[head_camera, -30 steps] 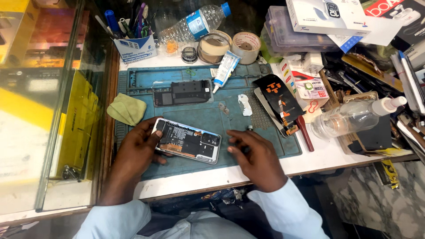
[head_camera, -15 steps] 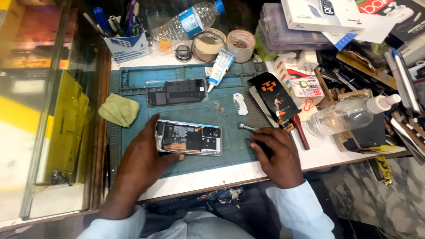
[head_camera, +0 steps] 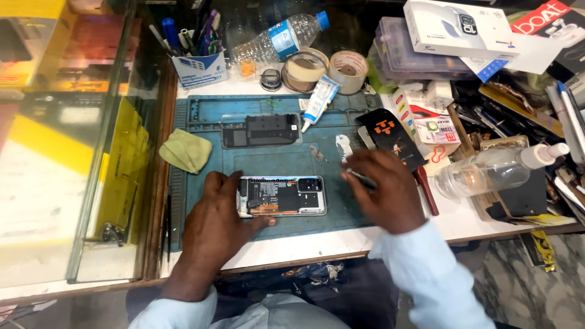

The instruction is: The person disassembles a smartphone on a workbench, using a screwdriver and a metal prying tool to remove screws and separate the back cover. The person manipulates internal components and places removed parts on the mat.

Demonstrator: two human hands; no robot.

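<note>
On the blue rubber work mat (head_camera: 286,161) lies an opened phone with its back off (head_camera: 281,196), its inner parts showing. The left hand (head_camera: 219,213) presses on the phone's left end, as it did a moment ago. The right hand (head_camera: 384,192) has moved off to the right of the phone and now pinches a thin metal tool (head_camera: 359,178). Behind the phone, a small blue-and-white box (head_camera: 196,71) holds pens.

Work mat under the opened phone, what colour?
Teal-blue work mat; head view shows it best.
</note>
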